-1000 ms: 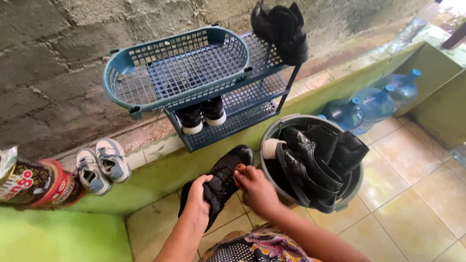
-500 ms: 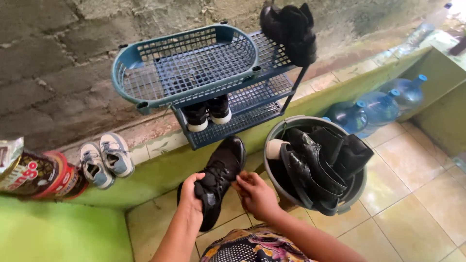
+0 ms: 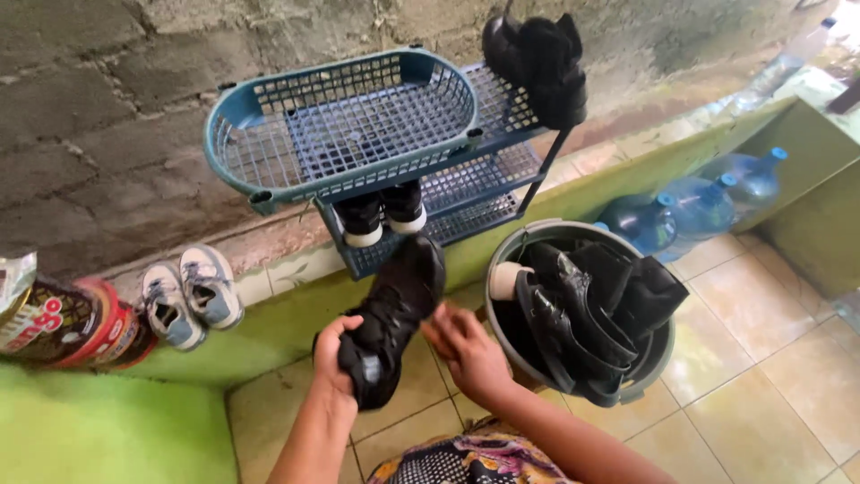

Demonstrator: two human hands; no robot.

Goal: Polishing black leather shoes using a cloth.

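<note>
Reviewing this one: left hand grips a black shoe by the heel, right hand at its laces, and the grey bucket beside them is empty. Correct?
Not quite. The grey bucket is not empty: the head view shows black shoes piled in it. The left hand does grip the black shoe, the right hand beside it.

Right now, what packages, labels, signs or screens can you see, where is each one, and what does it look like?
Printed snack-type package: far left on the green ledge, lying on its side, rounded, red and dark brown with white lettering.
Silvery wrapper edge: just above that package at the left border, crinkled, mostly cut off.
Water jugs: right, against the green wall; blue, translucent; no label visible.
No signs or screens in view.
</note>
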